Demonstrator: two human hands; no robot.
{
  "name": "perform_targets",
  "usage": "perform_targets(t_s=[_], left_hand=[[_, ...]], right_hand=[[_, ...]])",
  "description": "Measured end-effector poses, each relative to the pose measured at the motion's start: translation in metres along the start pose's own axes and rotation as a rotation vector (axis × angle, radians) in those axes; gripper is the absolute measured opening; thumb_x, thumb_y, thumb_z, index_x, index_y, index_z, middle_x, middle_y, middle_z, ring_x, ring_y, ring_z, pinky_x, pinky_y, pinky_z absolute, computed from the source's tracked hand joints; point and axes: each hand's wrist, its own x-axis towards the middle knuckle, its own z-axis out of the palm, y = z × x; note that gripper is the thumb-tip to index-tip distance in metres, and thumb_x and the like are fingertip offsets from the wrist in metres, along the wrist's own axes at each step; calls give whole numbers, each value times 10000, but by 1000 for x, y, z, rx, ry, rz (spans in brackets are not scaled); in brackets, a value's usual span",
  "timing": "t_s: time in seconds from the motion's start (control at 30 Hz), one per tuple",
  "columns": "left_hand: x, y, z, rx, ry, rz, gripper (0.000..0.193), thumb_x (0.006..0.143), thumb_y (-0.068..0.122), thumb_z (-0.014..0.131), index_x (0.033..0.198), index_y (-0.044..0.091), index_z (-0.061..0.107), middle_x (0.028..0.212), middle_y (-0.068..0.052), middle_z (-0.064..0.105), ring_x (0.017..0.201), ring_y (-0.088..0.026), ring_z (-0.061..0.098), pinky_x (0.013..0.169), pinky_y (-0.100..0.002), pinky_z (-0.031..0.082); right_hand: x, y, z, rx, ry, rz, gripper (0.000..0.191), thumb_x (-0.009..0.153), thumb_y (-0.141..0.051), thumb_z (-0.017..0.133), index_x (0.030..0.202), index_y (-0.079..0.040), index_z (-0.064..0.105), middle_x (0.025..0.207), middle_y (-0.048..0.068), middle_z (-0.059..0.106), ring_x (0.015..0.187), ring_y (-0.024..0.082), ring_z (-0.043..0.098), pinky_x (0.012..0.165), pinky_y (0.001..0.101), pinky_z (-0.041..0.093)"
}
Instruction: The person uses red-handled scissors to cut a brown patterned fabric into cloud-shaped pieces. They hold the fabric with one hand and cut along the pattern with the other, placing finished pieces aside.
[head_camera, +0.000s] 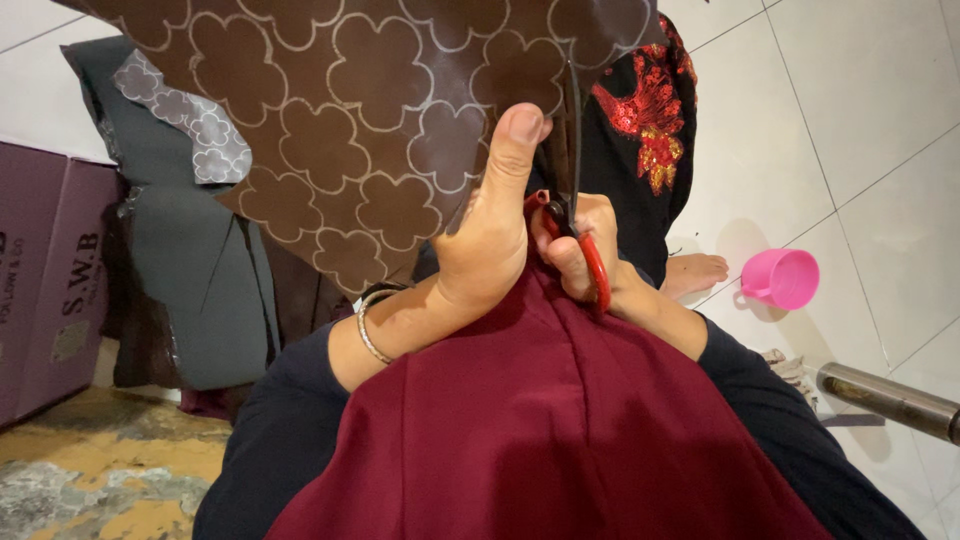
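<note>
1. Overhead, from the head view: the left hand (490, 235) grips the near edge of a brown sheet (350, 110) marked with pale clover outlines, thumb pressed flat on its face.
2. The right hand (580, 250) is clenched through the red handles of scissors (575, 180); the dark blades stand upright against the sheet's right edge.
3. The sheet is held up, far from the maroon cloth (540, 420) over the lap.
4. A pink cup (782, 278) sits on the white tiled floor (860, 110), right; a purple box (45, 270) stands left.
</note>
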Motion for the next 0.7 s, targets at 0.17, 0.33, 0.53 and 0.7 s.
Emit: perform_targets(t_s=[0.17, 0.33, 0.53, 0.7], left_hand=[[0, -3, 0, 12, 2, 11, 162, 1079, 71, 700, 1218, -11, 721, 1073, -49, 748, 970, -128, 744, 924, -273, 642], [1, -2, 0, 13, 7, -23, 120, 1083, 64, 704, 1161, -25, 729, 1046, -52, 753, 949, -133, 747, 908, -281, 643], [3, 0, 2, 1, 6, -53, 145, 1074, 82, 701, 1171, -23, 726, 1051, -44, 748, 960, -130, 743, 913, -285, 640], [4, -1, 2, 7, 13, -122, 169, 1064, 96, 690, 1179, -22, 730, 1099, -42, 749, 1013, -138, 737, 952, -307, 633]], right_hand=[[1, 0, 2, 41, 15, 17, 733, 984, -763, 492, 712, -83, 479, 656, -14, 462, 579, 96, 417, 532, 272, 313], [2, 2, 2, 27, 26, -12, 721, 987, -746, 513, 718, -78, 489, 660, -14, 456, 586, 95, 420, 538, 274, 316], [3, 3, 0, 1, 30, -15, 717, 996, -727, 527, 708, -73, 476, 657, -10, 448, 580, 102, 406, 536, 280, 311], [2, 9, -2, -35, 30, -33, 712, 1008, -723, 496, 701, -82, 466, 656, -9, 446, 578, 104, 409, 532, 283, 310]])
